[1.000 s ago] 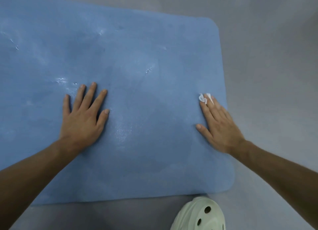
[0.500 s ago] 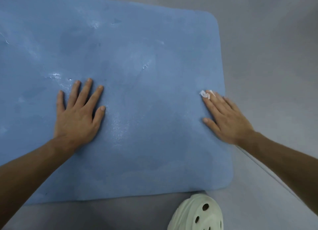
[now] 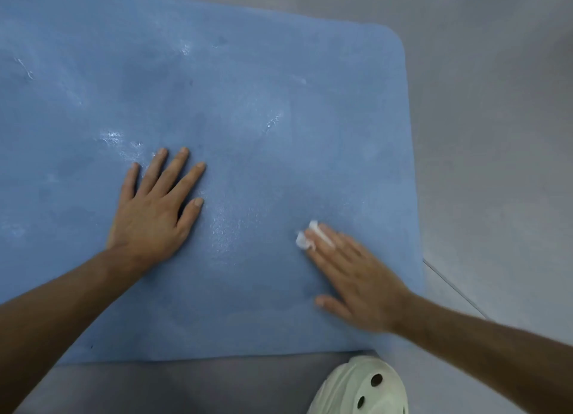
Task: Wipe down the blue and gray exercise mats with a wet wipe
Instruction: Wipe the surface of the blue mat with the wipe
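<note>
Here: left hand (image 3: 152,215) flat, fingers spread, mid blue exercise mat (image 3: 279,72), likely pinning it against sliding. Wet wipe (image 3: 305,238) pressed onto mat under straight fingers of right hand (image 3: 356,277), nearer mat's right edge. Pale clog (image 3: 362,389) just off mat's near edge.

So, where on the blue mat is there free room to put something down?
The blue mat is bare across its far half, beyond both hands. A bare strip lies between the left hand and the right hand. The near right corner is crowded: the right hand presses the wet wipe there, and a pale shoe stands beside the near edge.
</note>
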